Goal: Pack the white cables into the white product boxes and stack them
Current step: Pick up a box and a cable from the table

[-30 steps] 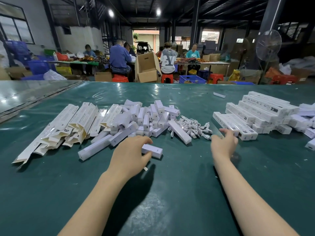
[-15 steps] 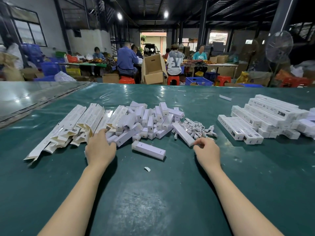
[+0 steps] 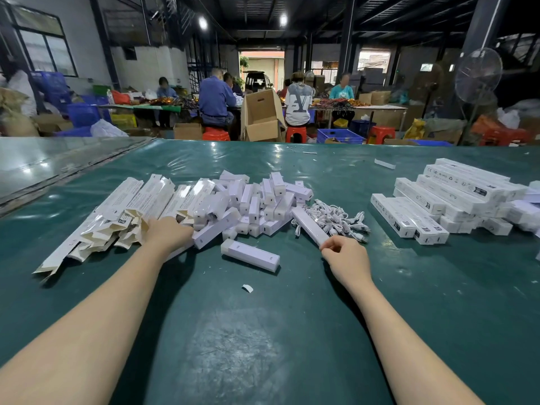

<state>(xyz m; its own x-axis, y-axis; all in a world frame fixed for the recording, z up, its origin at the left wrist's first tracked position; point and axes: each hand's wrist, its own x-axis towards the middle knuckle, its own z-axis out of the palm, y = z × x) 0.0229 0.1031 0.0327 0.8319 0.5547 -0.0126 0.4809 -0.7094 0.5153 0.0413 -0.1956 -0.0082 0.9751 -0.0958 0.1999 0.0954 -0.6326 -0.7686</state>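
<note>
Because the white cables (image 3: 333, 217) lie heaped on the desk (image 3: 263, 331), we judge the loose white boxes (image 3: 257, 200) were piled just left of that heap and the packed stack (image 3: 438, 200) well to its right, so that work flows one way. We find the right hand (image 3: 346, 257) with its grip pinched on the near end of a long box (image 3: 309, 226) touching the heap's left edge, presumably to draw it in for filling. We note the left hand (image 3: 168, 232) resting on the pile's side farthest from the heap; its fingers are hidden, so we cannot tell its grip.
</note>
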